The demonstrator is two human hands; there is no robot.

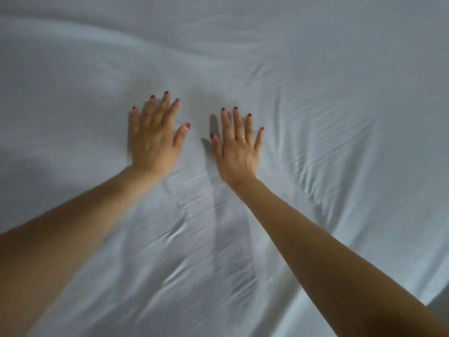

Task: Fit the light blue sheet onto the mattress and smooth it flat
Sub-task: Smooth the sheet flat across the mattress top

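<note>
Smoothing the light blue sheet (315, 69)
Left hand (155, 139), right hand (239, 152) flat, fingers released; uneven pressure could push creases sideways.

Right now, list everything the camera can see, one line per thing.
sheet: one, light blue, spread across the whole view, with creases fanning out to the right of the hands and between the forearms toward the near edge.
ring: one, gold, on a finger of the right hand.
nail polish: dark red, on the fingernails that show on both hands.
left hand: one, bare, palm down with fingers spread flat on the sheet, left of centre.
right hand: one, bare, palm down with fingers spread flat on the sheet, beside the left hand but apart from it.
forearms: two, bare, reaching in from the lower corners.

The mattress itself is hidden under the sheet.
</note>
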